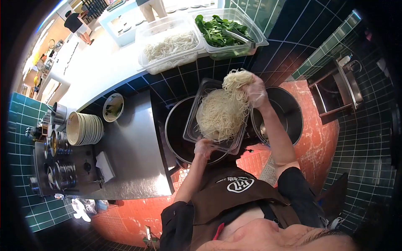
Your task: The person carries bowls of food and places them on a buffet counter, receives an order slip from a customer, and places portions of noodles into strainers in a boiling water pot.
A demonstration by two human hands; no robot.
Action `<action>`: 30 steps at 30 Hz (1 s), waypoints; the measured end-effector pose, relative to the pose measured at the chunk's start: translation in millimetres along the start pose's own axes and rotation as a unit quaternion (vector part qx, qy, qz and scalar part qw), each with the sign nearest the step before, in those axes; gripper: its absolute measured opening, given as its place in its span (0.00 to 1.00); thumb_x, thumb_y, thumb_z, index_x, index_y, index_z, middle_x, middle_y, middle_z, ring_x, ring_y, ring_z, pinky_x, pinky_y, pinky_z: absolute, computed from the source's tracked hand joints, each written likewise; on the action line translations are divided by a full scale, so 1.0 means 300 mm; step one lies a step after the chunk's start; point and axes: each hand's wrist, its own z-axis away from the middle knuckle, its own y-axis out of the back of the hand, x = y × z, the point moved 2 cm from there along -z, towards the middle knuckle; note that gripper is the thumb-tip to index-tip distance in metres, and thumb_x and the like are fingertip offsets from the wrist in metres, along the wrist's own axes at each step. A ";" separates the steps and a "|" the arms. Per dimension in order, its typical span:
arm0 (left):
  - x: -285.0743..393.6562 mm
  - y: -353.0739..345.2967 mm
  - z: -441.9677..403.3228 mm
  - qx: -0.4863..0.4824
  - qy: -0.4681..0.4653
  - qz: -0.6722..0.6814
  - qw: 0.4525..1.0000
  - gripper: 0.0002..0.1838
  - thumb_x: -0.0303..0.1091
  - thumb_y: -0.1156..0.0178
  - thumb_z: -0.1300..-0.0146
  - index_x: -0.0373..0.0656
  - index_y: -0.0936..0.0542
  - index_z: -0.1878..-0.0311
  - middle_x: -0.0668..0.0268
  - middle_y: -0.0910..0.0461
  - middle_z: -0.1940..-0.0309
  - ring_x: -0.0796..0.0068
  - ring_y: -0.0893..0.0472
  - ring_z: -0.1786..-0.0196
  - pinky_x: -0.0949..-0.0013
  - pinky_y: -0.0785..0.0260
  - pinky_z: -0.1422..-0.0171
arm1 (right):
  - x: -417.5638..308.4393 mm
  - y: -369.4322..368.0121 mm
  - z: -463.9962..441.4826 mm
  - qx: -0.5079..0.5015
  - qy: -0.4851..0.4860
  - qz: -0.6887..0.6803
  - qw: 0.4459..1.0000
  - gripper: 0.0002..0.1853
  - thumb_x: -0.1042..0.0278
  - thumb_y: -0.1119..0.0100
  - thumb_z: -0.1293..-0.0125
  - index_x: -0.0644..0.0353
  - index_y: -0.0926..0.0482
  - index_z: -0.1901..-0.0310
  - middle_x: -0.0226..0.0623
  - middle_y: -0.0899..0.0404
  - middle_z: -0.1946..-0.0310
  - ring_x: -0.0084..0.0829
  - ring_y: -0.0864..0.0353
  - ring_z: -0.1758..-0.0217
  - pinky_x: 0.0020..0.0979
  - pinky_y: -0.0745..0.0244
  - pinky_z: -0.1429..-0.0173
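A clear plastic tub (pixel 190 133) is tilted over a large dark pot (pixel 172 144), with a heap of pale noodles (pixel 222 115) inside. My left hand (pixel 203 148), in a thin clear glove, is closed on the tub's near rim. Above the tub's far right corner, my gloved right hand (pixel 256 93) grips a clump of noodles (pixel 238 80). Some strands trail down from that clump toward the heap. Below my right forearm stands a second large round pot (pixel 289 113), partly covered by the arm.
On the ledge ahead stand a tub of white noodles (pixel 169 47) and a tub of leafy greens (pixel 220 30) with tongs (pixel 240 37). Stacked bowls (pixel 86 129) and a bowl with greens (pixel 113 107) sit on the steel counter (pixel 136 154). A sink (pixel 335 90) is at right.
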 end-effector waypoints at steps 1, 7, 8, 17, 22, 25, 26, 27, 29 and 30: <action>-0.001 0.017 -0.014 -0.016 0.008 0.006 1.000 0.36 0.18 0.55 0.50 0.46 0.48 0.35 0.47 0.33 0.45 0.43 0.28 0.47 0.27 0.39 0.48 | -0.045 0.001 -0.005 -0.015 0.007 -0.029 0.999 0.19 0.78 0.40 0.42 0.66 0.28 0.48 0.35 0.21 0.56 0.26 0.21 0.55 0.26 0.23 0.49; -0.001 0.020 -0.015 0.006 0.013 0.024 1.000 0.33 0.16 0.56 0.50 0.45 0.44 0.37 0.48 0.33 0.45 0.44 0.28 0.47 0.26 0.39 0.48 | -0.253 0.020 -0.029 -0.005 0.024 -0.144 0.989 0.18 0.76 0.39 0.42 0.65 0.27 0.49 0.35 0.22 0.55 0.26 0.20 0.55 0.27 0.23 0.50; 0.003 -0.004 0.011 0.036 0.000 0.017 0.999 0.31 0.16 0.56 0.49 0.43 0.41 0.39 0.49 0.33 0.46 0.45 0.28 0.47 0.26 0.39 0.47 | -0.269 0.040 -0.039 -0.016 0.049 -0.114 0.992 0.17 0.75 0.40 0.41 0.65 0.26 0.50 0.34 0.21 0.56 0.25 0.20 0.55 0.26 0.23 0.51; -0.007 0.120 -0.082 0.031 0.040 0.003 0.999 0.37 0.16 0.50 0.51 0.53 0.48 0.37 0.51 0.33 0.45 0.47 0.28 0.46 0.25 0.41 0.48 | -0.522 0.240 -0.019 0.019 0.051 -0.084 0.995 0.20 0.71 0.38 0.44 0.65 0.26 0.50 0.39 0.21 0.57 0.32 0.18 0.59 0.33 0.20 0.55; 0.009 0.088 -0.054 -0.027 0.047 0.017 0.998 0.28 0.17 0.55 0.49 0.48 0.39 0.43 0.54 0.31 0.46 0.51 0.28 0.47 0.29 0.39 0.46 | -0.605 0.464 0.011 -0.038 0.203 -0.027 0.978 0.19 0.71 0.37 0.44 0.69 0.25 0.51 0.39 0.20 0.60 0.31 0.17 0.60 0.32 0.20 0.54; 0.007 0.146 -0.094 0.013 0.058 -0.003 0.998 0.29 0.17 0.55 0.50 0.46 0.38 0.42 0.53 0.33 0.44 0.51 0.29 0.44 0.31 0.38 0.46 | -0.661 0.502 0.077 0.098 0.103 -0.061 0.988 0.17 0.76 0.39 0.45 0.66 0.25 0.52 0.38 0.20 0.60 0.32 0.18 0.59 0.32 0.21 0.54; 0.009 0.134 -0.089 -0.026 0.073 0.022 0.997 0.30 0.19 0.56 0.50 0.45 0.39 0.39 0.53 0.33 0.44 0.50 0.29 0.44 0.32 0.37 0.44 | -0.675 0.501 0.093 0.102 0.121 -0.057 0.986 0.17 0.78 0.40 0.45 0.64 0.24 0.52 0.37 0.20 0.60 0.32 0.19 0.58 0.32 0.22 0.54; 0.011 0.113 -0.074 -0.015 0.059 0.009 0.998 0.26 0.20 0.56 0.49 0.40 0.37 0.42 0.52 0.31 0.47 0.49 0.28 0.47 0.33 0.37 0.44 | -0.649 0.549 0.112 0.123 0.098 -0.054 0.986 0.17 0.76 0.39 0.45 0.65 0.25 0.52 0.38 0.20 0.60 0.32 0.18 0.59 0.32 0.21 0.54; 0.014 0.086 -0.049 0.008 0.028 -0.017 0.999 0.20 0.24 0.56 0.47 0.31 0.33 0.49 0.48 0.28 0.53 0.45 0.27 0.51 0.35 0.37 0.43 | -0.546 0.661 0.159 0.162 0.051 -0.052 0.984 0.19 0.73 0.36 0.46 0.67 0.25 0.51 0.39 0.19 0.60 0.33 0.17 0.60 0.33 0.20 0.53; 0.014 0.088 -0.049 0.010 0.030 -0.018 0.999 0.20 0.24 0.56 0.47 0.31 0.33 0.49 0.48 0.28 0.53 0.45 0.27 0.51 0.35 0.37 0.43 | -0.495 0.688 0.184 0.189 0.023 -0.032 0.981 0.21 0.75 0.36 0.47 0.65 0.26 0.50 0.39 0.20 0.58 0.32 0.18 0.59 0.34 0.20 0.52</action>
